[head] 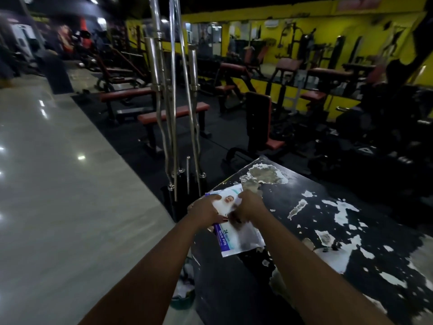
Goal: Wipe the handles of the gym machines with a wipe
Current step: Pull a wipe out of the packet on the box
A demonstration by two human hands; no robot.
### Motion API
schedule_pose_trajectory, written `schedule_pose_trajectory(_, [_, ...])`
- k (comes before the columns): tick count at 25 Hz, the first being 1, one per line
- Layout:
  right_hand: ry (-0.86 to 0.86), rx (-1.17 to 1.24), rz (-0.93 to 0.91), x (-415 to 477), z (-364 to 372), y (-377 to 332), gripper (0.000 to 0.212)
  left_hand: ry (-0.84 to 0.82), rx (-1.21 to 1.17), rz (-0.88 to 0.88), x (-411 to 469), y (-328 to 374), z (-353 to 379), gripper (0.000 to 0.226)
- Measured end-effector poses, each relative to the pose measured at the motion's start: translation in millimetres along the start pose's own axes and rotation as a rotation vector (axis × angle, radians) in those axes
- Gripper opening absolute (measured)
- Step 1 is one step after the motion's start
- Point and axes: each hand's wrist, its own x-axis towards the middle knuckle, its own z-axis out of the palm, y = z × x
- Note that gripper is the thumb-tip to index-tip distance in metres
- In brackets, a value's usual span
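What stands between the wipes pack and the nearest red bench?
Head view: upright steel bars stand between the wipes pack and the red bench.

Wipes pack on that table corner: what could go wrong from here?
1. The wipes pack lies near the corner of the table, by its edge; a hard pull could slide it off.
2. The left hand holds its edge while the right hand works at its middle, blurred; several wipes might come out together.
3. The table's paint is flaking; a wipe laid there may pick up chips.
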Motion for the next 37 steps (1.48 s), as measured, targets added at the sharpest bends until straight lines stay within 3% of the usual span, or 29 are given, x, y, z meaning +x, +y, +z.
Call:
schedule_pose_trajectory(2, [-0.041,0.071,0.073,2.6,-5.0,6.4,0.039,-0.043,-0.021,0.046,6.0,-1.8,-2.8,0.082])
schedule_pose_trajectory(5, [-0.058,0.162,0.161,-1.7,-5.2,7.4,0.013,-0.098,-0.096,0.061,10.9,-2.4,-5.8,0.083])
schedule_pose_trajectory(8, [-0.068,0.140,0.170,-6.6,-7.9,0.7,0.023,-0.104,-0.170,0.048,9.8,-2.8,-5.1,0.083])
schedule_pose_trajectory(12, [-0.108,0.391,0.224,-18.9,-24.4,-4.2,0.035,-0.058,-0.062,0.099,5.8,4.2,-1.2,0.087])
schedule_pose_trajectory(14, [-0.121,0.503,0.235,-24.3,-26.3,-2.8,0.028,-0.047,-0.016,0.111,5.2,8.7,-0.5,0.091])
schedule_pose_trajectory(16, [-0.122,0.656,0.281,-31.1,-26.9,-3.9,0.004,-0.051,0.033,0.116,5.4,12.4,-0.7,0.092])
schedule_pose_trajectory(22, [-0.163,1.025,0.388,-31.9,-23.5,7.4,0.013,-0.039,0.125,0.141,7.9,16.1,1.8,0.090])
schedule_pose_trajectory(24, [-0.092,0.942,0.434,-30.1,-20.5,4.7,0.006,-0.078,0.201,0.136,8.5,16.2,2.1,0.092])
schedule_pose_trajectory(26, [0.012,0.769,0.444,-23.8,-15.2,2.5,0.023,-0.114,0.206,0.122,8.4,16.5,1.4,0.091])
schedule_pose_trajectory(28, [0.036,0.608,0.426,-19.4,-10.6,0.0,0.025,-0.121,0.220,0.137,8.3,17.3,0.8,0.091])
schedule_pose_trajectory(33, [0.027,0.742,0.465,-24.2,-6.6,-3.1,0.028,-0.144,0.333,0.188,7.7,27.7,-4.2,0.084])
schedule_pose_trajectory(37, [0.089,0.636,0.386,-26.8,-4.3,-3.7,0.024,-0.202,0.241,0.141,9.6,30.9,-6.4,0.090])
